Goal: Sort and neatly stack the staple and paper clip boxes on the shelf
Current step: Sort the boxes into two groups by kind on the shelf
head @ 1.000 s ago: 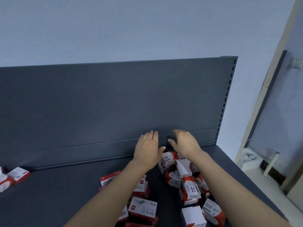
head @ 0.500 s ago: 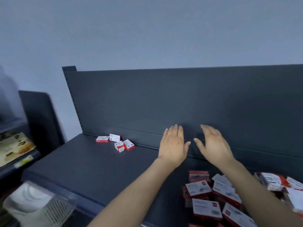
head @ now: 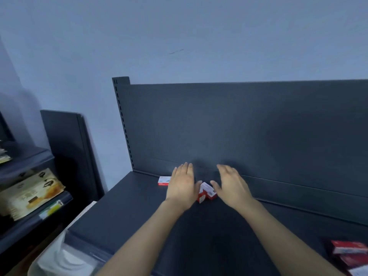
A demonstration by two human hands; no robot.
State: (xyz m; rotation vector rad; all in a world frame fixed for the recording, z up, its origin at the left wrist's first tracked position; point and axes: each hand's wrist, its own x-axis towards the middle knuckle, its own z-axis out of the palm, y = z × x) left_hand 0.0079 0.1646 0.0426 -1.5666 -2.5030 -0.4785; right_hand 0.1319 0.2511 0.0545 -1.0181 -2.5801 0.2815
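Observation:
A few small red-and-white boxes (head: pixel 207 193) lie at the back left of the dark shelf (head: pixel 123 218), showing between my two hands. One more flat box (head: pixel 163 180) lies just left of them, partly behind my left hand. My left hand (head: pixel 183 185) hovers over the group with fingers straight and holds nothing. My right hand (head: pixel 232 186) is spread beside the boxes on the right, fingers straight, also holding nothing. The edge of a larger heap of boxes (head: pixel 348 253) shows at the bottom right corner.
The shelf's dark back panel (head: pixel 249 126) rises right behind the boxes. A second dark shelf unit (head: pixel 29 198) with printed packets stands at the left. A pale container (head: pixel 59 261) sits below the shelf's front left corner.
My view swung left from the big heap to the small group at the back left. Both hands travelled left with it and now flank those boxes, still holding nothing.

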